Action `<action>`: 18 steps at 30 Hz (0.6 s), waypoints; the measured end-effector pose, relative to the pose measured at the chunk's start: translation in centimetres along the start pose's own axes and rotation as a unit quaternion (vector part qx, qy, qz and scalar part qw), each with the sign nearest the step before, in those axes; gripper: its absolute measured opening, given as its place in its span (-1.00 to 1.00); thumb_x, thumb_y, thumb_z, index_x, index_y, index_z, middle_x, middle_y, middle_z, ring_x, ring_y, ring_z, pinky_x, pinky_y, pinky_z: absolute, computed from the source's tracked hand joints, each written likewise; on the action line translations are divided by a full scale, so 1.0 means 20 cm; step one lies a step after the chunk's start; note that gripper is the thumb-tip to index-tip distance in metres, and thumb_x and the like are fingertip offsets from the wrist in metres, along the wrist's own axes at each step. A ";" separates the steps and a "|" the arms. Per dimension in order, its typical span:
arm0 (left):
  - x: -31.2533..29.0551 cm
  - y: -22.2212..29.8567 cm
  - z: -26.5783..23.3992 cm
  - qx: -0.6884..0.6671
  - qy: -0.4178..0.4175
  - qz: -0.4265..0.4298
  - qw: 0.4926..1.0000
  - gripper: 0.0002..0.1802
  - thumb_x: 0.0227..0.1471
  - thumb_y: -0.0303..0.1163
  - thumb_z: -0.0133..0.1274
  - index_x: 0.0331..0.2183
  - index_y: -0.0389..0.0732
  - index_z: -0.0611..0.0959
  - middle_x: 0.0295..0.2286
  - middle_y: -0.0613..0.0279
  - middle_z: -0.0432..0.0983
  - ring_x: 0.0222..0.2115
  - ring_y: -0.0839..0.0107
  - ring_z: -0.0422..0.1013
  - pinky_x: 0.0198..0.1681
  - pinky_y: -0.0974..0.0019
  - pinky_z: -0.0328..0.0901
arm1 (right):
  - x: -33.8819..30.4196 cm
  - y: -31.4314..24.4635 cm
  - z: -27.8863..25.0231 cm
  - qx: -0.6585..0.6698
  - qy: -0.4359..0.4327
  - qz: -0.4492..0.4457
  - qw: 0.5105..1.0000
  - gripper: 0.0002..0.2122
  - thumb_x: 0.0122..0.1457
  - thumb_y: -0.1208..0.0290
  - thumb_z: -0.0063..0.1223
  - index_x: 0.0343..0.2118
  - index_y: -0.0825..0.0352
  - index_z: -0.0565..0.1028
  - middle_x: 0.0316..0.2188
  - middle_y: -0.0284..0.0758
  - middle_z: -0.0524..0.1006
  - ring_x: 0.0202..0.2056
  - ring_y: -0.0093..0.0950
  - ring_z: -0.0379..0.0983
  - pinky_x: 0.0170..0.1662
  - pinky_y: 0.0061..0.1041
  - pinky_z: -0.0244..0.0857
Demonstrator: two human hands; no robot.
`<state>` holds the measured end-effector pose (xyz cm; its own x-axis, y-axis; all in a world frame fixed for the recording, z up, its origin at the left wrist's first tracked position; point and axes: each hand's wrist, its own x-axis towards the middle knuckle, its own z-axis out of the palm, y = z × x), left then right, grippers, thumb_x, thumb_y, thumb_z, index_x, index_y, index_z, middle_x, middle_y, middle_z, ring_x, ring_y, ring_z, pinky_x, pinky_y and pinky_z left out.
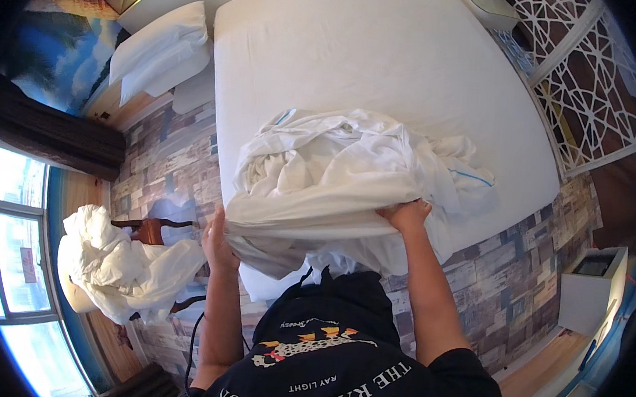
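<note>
A bunched white bed cover [327, 166] with some blue edging lies in a heap over the near end of the bed [343, 45]. My left hand [219, 243] is at the heap's near left edge, closed around the cloth, its fingertips partly hidden. On the right, my right hand [407, 215] grips the same cloth, fingers curled into it. Between the two hands a fold is stretched, and the fabric hangs down over the bed's near edge in front of my body.
White pillows [164, 51] are stacked left of the bed's head. A chair [155, 230] with white bedding [118, 262] on it stands near the window [15, 251]. A white lattice screen [591, 85] borders the bed's right side. A small white cabinet [584, 294] stands at right.
</note>
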<state>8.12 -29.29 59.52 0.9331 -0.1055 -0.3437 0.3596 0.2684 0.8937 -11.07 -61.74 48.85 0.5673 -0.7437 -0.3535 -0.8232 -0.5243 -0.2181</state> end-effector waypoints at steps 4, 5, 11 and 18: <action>0.05 -0.03 0.03 0.003 -0.025 -0.008 1.000 -0.76 0.04 -0.32 0.08 -0.34 -0.32 0.56 -0.41 0.18 0.52 -0.38 0.37 0.46 -0.29 0.33 0.36 | -0.03 0.13 0.13 -0.067 -0.089 0.031 0.993 -0.20 -0.20 -0.14 0.21 0.16 0.06 0.26 0.14 -0.34 0.31 0.12 -0.32 0.25 0.14 -0.01 -0.01; 0.05 -0.03 0.03 0.014 -0.032 -0.012 0.999 -0.76 0.03 -0.32 0.08 -0.34 -0.32 0.56 -0.42 0.18 0.52 -0.38 0.37 0.46 -0.29 0.32 0.36 | -0.03 0.15 0.20 -0.085 -0.082 0.018 0.993 -0.23 -0.18 -0.10 0.21 0.15 0.08 0.27 0.13 -0.32 0.31 0.11 -0.33 0.26 0.13 -0.07 0.04; -0.08 0.05 0.18 0.126 -0.139 -0.104 0.977 -0.81 -0.04 -0.38 0.13 -0.38 -0.30 0.58 -0.45 0.23 0.50 -0.43 0.44 0.43 -0.32 0.38 0.32 | 0.06 -0.13 0.50 0.104 -0.048 -0.124 0.986 -0.48 0.00 0.18 0.04 0.09 0.14 0.36 0.09 -0.24 0.35 0.15 -0.25 0.20 0.15 -0.17 0.09; -0.20 0.33 0.29 0.054 -0.188 -0.047 0.980 -0.85 0.01 -0.39 0.07 -0.49 -0.27 0.56 -0.54 0.31 0.46 -0.53 0.52 0.37 -0.43 0.44 0.27 | 0.23 -0.03 1.00 0.142 -0.106 -0.070 0.982 -0.45 0.07 0.16 -0.03 0.16 0.15 0.25 0.16 -0.17 0.22 0.18 -0.21 0.11 0.21 -0.23 -0.01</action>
<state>6.67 -32.56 68.44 0.8214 -0.4761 -0.3139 0.4232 0.1400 0.8952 -8.41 -56.62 29.11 0.6825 -0.5534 -0.4774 -0.7279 -0.4555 -0.5126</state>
